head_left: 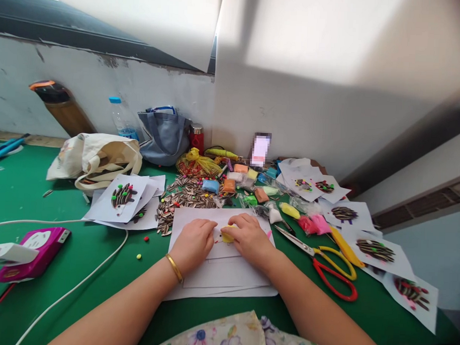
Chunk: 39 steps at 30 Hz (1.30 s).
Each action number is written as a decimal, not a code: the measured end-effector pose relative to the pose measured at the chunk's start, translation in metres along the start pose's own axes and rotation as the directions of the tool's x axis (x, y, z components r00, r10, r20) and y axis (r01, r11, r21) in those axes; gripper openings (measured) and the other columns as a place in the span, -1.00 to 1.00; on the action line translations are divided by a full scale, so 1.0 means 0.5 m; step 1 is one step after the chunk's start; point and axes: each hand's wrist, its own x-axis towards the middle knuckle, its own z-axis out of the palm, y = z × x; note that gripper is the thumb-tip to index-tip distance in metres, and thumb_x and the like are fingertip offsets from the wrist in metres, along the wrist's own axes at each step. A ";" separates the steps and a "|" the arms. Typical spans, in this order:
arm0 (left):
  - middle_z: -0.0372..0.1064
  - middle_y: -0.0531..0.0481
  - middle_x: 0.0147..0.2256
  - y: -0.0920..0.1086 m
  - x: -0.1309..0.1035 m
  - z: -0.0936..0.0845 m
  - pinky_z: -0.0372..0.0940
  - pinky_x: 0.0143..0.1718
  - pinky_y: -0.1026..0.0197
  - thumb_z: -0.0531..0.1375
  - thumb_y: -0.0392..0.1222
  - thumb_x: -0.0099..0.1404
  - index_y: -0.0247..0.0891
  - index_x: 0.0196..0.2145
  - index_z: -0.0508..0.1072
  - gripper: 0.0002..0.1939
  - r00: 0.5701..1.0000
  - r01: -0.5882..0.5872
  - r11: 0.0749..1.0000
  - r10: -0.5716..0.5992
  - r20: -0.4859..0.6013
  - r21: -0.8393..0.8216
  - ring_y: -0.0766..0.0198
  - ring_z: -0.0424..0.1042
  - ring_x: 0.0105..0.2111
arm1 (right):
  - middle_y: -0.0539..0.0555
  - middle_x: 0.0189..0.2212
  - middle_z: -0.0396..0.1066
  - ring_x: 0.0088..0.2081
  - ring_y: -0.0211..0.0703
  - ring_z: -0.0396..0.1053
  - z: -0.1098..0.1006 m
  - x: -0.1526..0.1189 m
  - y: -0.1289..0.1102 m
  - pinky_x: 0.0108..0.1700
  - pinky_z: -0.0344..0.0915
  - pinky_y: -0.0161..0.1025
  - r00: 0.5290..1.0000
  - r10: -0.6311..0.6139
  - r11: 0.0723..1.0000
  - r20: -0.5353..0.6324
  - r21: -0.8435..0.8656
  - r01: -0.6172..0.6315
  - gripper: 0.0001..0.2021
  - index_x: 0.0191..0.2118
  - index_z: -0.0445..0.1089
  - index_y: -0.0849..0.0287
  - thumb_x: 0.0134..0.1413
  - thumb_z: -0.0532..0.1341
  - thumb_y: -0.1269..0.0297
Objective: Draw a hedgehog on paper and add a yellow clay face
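Note:
A stack of white paper (226, 275) lies in front of me on the green table. On the top sheet is a flattened yellow clay piece (228, 235) with small dark and red specks beside it. My right hand (252, 241) bends over this clay, its fingers and thumb closed on the right side of it. To the left, my left hand (194, 244) rests on the sheet, fingers bent and pressed together; whatever its fingertips may hold is hidden. A gold bracelet (174, 267) circles my left wrist.
Striped sunflower seeds (191, 194) and clay packets (229, 185) lie beyond the paper. Scissors (317, 253) lie open at the right. Seed-decorated cards (376, 250) line the right edge; others (118, 201) sit left. A white cable (94, 278) crosses the left side.

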 end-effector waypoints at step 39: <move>0.34 -0.06 -0.10 0.035 -0.003 -0.007 0.16 -0.05 0.00 0.07 -0.23 0.36 -0.05 0.00 0.42 -0.70 0.995 -0.001 0.987 -0.016 0.103 0.158 0.08 0.29 -0.07 | 0.11 -0.10 0.40 -0.02 -0.03 0.21 0.012 -0.004 0.017 0.01 0.12 -0.12 0.988 0.136 0.989 -0.068 -0.039 -0.139 -0.62 0.00 0.46 0.06 0.11 0.17 0.53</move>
